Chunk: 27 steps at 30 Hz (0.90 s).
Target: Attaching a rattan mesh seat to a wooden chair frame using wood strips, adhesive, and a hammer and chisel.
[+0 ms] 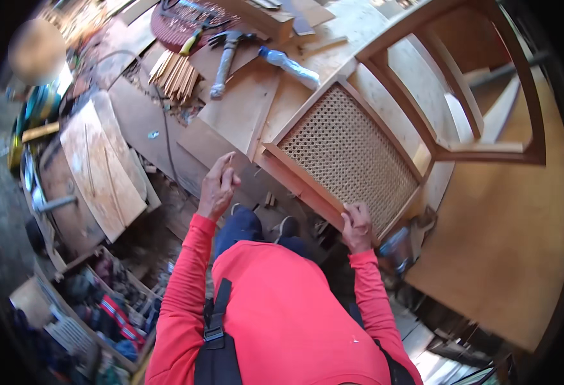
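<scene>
A wooden chair with a woven cane seat (340, 147) lies on the work surface in front of me, its open back frame (436, 135) to the right. My right hand (357, 224) is closed on the seat's near rail, at its right end. My left hand (220, 186), left of the seat's near corner, pinches a small thin wood piece (229, 158). A hammer (226, 61) and a clear plastic bottle with blue cap (291, 67) lie beyond the seat, near a yellow-handled tool (191, 42) and a bundle of thin wood strips (173, 77).
Boards (99, 167) and a cord (163, 115) lie to the left. A compartmented wooden box (112, 308) of mixed items sits at the lower left, near a green power tool (38, 109). A large plywood panel (490, 237) fills the right side.
</scene>
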Available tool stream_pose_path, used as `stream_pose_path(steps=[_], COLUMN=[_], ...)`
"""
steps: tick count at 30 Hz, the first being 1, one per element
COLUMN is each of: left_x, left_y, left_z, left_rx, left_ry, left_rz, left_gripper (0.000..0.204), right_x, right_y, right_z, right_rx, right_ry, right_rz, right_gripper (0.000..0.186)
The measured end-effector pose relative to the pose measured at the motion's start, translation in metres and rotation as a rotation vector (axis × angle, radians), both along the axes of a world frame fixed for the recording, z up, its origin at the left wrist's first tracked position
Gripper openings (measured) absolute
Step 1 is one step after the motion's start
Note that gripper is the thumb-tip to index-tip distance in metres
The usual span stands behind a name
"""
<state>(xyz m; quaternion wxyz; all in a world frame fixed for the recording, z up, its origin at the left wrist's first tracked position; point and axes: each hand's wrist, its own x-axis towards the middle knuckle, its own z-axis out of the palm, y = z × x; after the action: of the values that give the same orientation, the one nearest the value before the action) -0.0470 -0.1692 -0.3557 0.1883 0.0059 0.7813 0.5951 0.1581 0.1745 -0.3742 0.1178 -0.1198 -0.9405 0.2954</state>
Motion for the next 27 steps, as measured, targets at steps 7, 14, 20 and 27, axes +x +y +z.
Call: stream_pose_path(steps=[7, 14, 20, 27], left_x=[0.093, 0.063, -0.028, -0.049], left_y=[0.012, 0.041, 0.061, 0.066], left_z=[-0.034, -0.015, -0.036, -0.045], left_rx=[0.201, 0.092, -0.303, -0.226], left_ry=[-0.112, 0.137, 0.431, 0.064], left_rz=[0.387, 0.373, 0.111, 0.171], left_gripper=[0.023, 0.022, 0.031, 0.036], right_x=[-0.011, -0.020, -0.023, -0.025], right_y=[0.010, 0.040, 0.055, 0.058], right_z=[0.009, 0.003, -0.008, -0.007], right_rx=[-0.038, -0.169, -0.278, -0.284], right_ry=[-0.118, -0.052, -0.004, -0.132], right_rz=[0.158, 0.302, 0.363, 0.342], right_gripper=[0.022, 0.022, 0.021, 0.018])
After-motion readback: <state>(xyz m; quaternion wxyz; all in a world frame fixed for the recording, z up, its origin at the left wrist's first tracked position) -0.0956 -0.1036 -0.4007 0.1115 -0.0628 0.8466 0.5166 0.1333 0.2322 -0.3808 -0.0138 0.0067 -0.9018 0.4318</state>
